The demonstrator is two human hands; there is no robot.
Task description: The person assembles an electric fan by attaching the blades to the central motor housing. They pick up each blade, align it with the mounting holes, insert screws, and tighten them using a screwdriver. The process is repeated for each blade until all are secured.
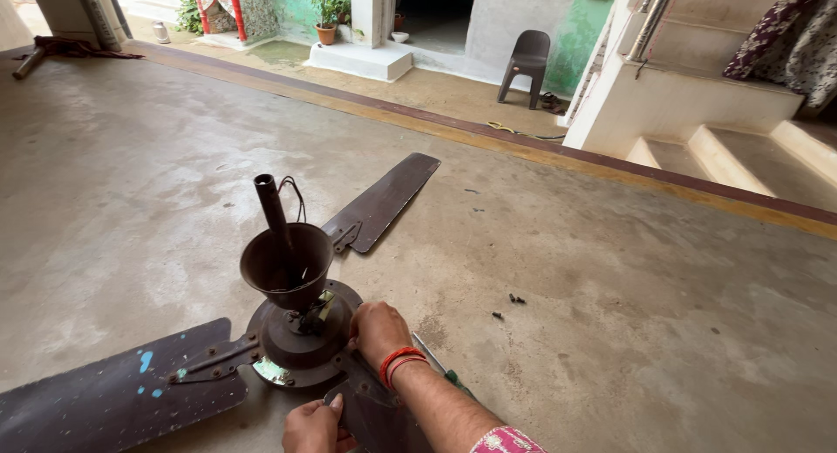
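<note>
**Old ceiling fan down on the floor, hands on the blade joint**

We've got a brown ceiling fan [296,331] lying on the concrete floor [610,270], downrod pointing up out of its cup-shaped canopy. Far left, one blade [105,396] is bolted on, speckled with blue paint. Our left hand [314,427] sits at the bottom edge, fingers curled onto the near blade [375,414]; how firm that hold is we can't tell. Our right hand [377,331], red bangles on the wrist, is closed over the spot where that blade's bracket meets the motor hub. A green-handled screwdriver [445,370] lies just beside the forearm. Further back on the right a loose blade [384,200] lies detached, with small dark screws [514,299] scattered well apart from it.

Our guess: the motor's heavy and stiff, the blades thin, bendy and sharp-edged, so grab it by the hub or downrod, not the blade tips.
</note>
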